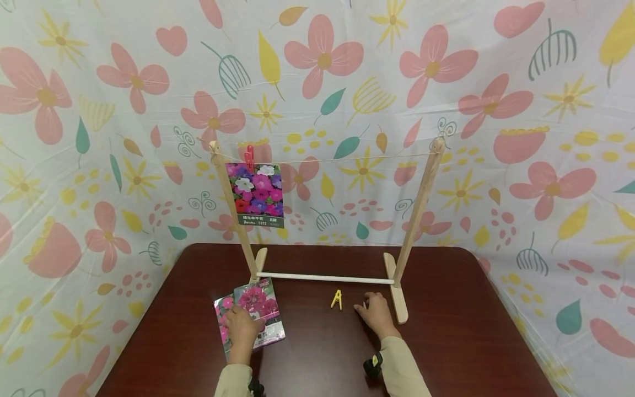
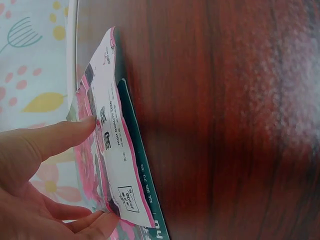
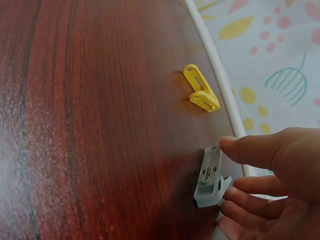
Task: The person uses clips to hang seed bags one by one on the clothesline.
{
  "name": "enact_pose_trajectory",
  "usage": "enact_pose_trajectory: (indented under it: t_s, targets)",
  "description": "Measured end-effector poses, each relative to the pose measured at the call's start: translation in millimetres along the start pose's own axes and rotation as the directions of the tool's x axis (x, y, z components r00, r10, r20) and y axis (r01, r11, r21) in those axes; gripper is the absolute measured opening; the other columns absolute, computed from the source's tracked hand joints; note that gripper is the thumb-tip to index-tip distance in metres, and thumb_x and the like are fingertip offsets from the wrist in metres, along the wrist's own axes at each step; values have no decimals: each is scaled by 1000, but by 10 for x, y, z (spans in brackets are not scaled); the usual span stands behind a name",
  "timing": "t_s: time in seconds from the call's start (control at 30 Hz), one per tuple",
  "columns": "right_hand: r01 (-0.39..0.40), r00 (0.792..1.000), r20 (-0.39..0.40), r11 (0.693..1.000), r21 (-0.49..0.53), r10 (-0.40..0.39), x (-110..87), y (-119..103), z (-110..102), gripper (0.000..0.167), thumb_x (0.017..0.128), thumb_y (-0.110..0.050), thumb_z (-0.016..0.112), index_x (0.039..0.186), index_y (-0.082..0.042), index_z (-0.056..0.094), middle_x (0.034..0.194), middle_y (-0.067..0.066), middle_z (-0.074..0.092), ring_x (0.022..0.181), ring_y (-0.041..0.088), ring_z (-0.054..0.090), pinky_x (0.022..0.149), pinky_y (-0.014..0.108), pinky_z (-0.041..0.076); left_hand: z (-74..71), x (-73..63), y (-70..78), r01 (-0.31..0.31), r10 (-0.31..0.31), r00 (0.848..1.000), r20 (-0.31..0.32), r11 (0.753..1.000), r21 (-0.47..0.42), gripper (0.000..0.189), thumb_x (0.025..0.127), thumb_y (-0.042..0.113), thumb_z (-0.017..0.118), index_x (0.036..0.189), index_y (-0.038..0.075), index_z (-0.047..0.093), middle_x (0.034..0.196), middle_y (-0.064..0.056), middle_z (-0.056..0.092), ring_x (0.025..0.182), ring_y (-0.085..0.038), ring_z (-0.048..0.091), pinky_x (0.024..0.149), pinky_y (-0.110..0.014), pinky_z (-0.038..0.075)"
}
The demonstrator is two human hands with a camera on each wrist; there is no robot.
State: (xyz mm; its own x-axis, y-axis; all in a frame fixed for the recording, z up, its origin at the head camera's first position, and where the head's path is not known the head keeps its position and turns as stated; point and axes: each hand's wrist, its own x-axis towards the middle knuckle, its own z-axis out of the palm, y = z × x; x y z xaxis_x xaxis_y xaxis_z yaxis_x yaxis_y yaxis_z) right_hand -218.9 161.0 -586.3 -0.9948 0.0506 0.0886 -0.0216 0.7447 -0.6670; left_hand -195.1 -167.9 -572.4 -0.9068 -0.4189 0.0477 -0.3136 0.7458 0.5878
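Note:
My left hand [image 1: 242, 328] is over two overlapping flower seed packets at the table's left. In the left wrist view its thumb and curled fingers hold the upper seed packet [image 2: 117, 145], whose lower part is white with pink edges. Beneath lies the other seed packet [image 2: 145, 175], with a dark green edge. My right hand [image 1: 376, 314] is low over the table near the rack's right foot. In the right wrist view its thumb and loosely bent fingertips touch a grey clothespin [image 3: 207, 180], without a plain grip. A yellow clothespin [image 1: 337, 299] stands to its left.
A wooden rack [image 1: 419, 204] carries a thin string [image 1: 337, 160] between its posts and a white bar [image 1: 322, 278] below. A pink clothespin [image 1: 249, 157] holds another seed packet [image 1: 260, 193] on the string's left end. A patterned cloth [image 1: 317, 110] hangs behind the table [image 1: 317, 353].

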Motion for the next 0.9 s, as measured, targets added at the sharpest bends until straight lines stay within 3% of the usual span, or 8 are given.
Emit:
enact_pose_trajectory:
  t_s: [0.3, 0.53, 0.8, 0.9]
  targets:
    - [-10, 1000, -15, 995, -94, 9, 33, -19, 67, 42, 80, -19, 79, 102, 13, 63, 91, 22, 57, 88, 41, 57, 73, 49, 50, 1, 17, -14, -30, 30, 999, -15, 999, 36, 88, 61, 17, 89, 114, -30, 36, 107, -48, 40, 101, -56, 40, 86, -60, 38]
    - [3, 999, -38, 988, -152, -9, 48, -70, 73, 38, 78, -20, 80, 93, 11, 64, 86, 22, 57, 82, 41, 58, 68, 48, 51, -31, 72, -51, -53, 56, 998, -30, 995, 87, 75, 65, 17, 87, 105, -29, 44, 99, -43, 48, 98, -55, 45, 86, -58, 36]
    - [-13, 1000, -27, 981, -196, 8, 59, -88, 84, 38, 78, -20, 81, 93, 10, 64, 85, 22, 57, 80, 40, 58, 68, 48, 51, -76, 88, -94, -47, 44, 996, -76, 998, -38, 65, 63, 5, 82, 106, -25, 44, 96, -41, 50, 94, -57, 51, 83, -62, 43]
    - [-19, 1000, -25, 980, -199, 14, 62, -86, 87, 36, 77, -20, 81, 91, 9, 64, 84, 21, 56, 79, 38, 57, 67, 48, 51, -92, 93, -102, -23, 19, 998, -63, 998, -61, 62, 65, 3, 80, 106, -24, 42, 96, -42, 50, 91, -58, 52, 81, -62, 44]
